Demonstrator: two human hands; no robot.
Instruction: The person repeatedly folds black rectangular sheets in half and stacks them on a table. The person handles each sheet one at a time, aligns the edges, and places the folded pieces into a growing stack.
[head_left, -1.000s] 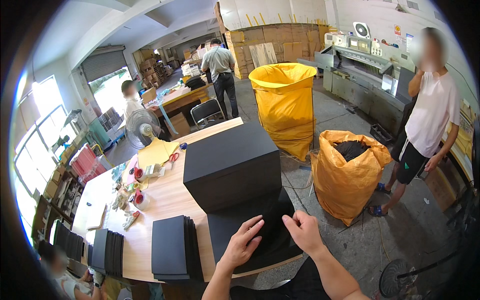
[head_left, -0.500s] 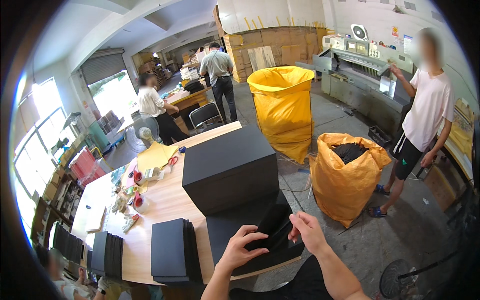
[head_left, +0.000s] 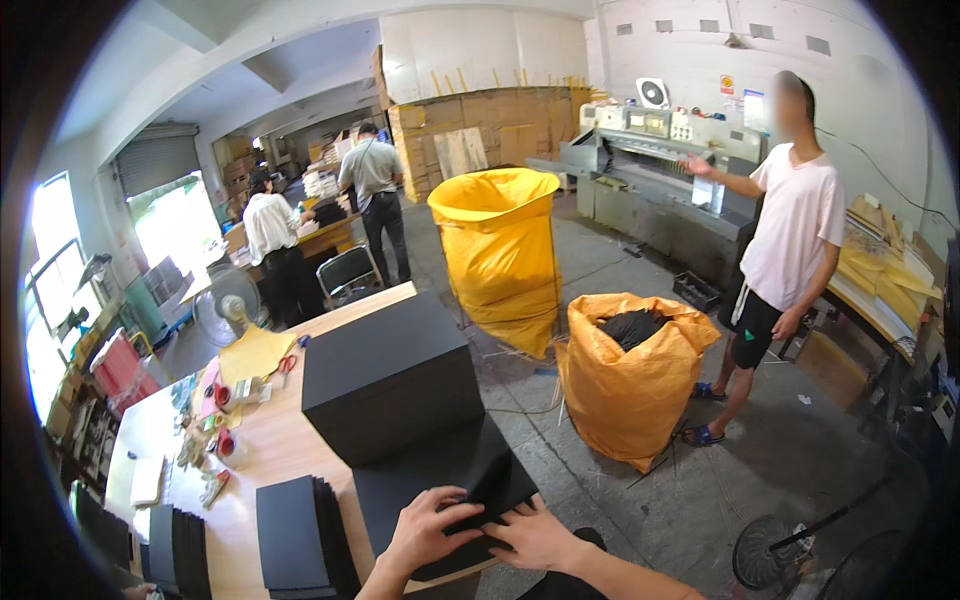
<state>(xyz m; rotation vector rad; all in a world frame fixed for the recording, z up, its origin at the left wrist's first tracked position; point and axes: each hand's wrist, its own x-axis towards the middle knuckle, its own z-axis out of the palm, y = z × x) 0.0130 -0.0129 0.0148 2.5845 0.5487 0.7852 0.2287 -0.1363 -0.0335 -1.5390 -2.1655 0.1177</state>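
Note:
My left hand (head_left: 432,530) lies on the near edge of a low stack of black sheets (head_left: 410,480) at the table's front corner, fingers bent and apart. Beside it my right hand (head_left: 535,538) rests on the same black material, fingers spread; its fingertips nearly meet the left hand's. Part of the sheet under the hands is hidden, so I cannot tell whether its edge is pinched. Directly behind rises a tall block of black sheets (head_left: 390,360). To the left stands a smaller pile of black sheets (head_left: 290,535), with another black pile (head_left: 178,550) farther left.
The wooden table (head_left: 235,480) bears tape rolls (head_left: 228,445), red-handled scissors (head_left: 288,364) and yellow paper (head_left: 258,352). Beyond it stand a yellow bag (head_left: 500,260) and an orange sack (head_left: 630,390) of black scraps. A person (head_left: 795,210) stands near a large machine (head_left: 660,190); a fan (head_left: 765,552) is at right.
My hands have come down and closer together; the black sheet lifted between them now lies lower. The view has swung right. The person at right holds an arm out toward the machine.

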